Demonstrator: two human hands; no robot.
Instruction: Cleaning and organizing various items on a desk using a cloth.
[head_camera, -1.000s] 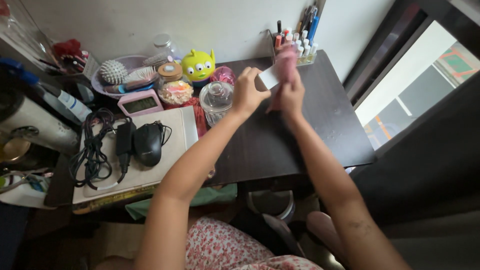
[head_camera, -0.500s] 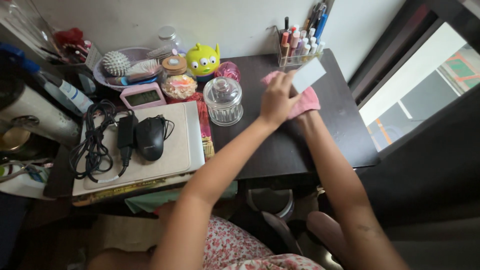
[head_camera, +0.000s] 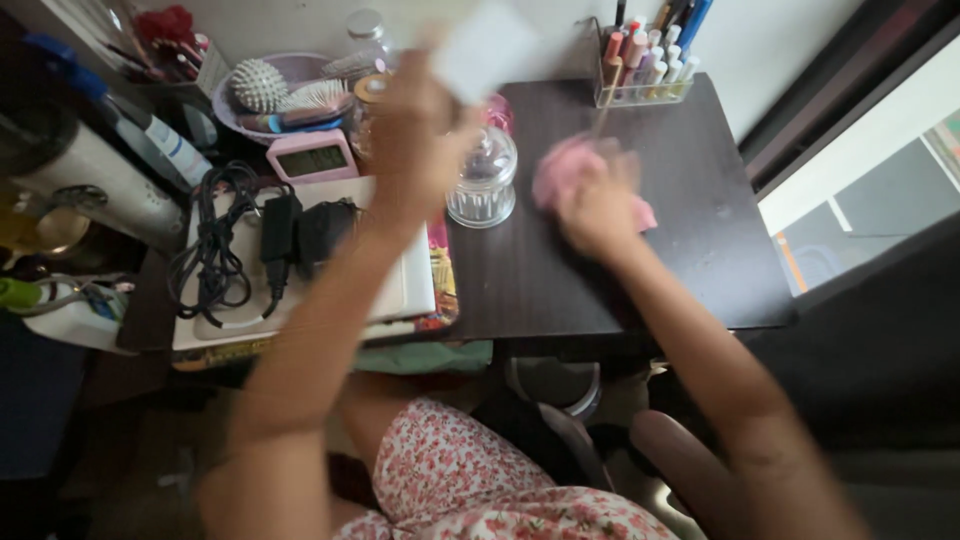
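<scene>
pink cloth pressed to dark desk, white card lifted

the dark desk (head_camera: 620, 270) carries a white laptop (head_camera: 400, 290) at its left and a glass jar (head_camera: 482, 180) mid-back. the right hand (head_camera: 590, 205) lies flat on a pink cloth (head_camera: 570, 170), fingers spread over it, cloth bunched beneath the palm. the left hand (head_camera: 415, 130) pinches 1 white card (head_camera: 480, 45), raised above the jar, blurred.
</scene>
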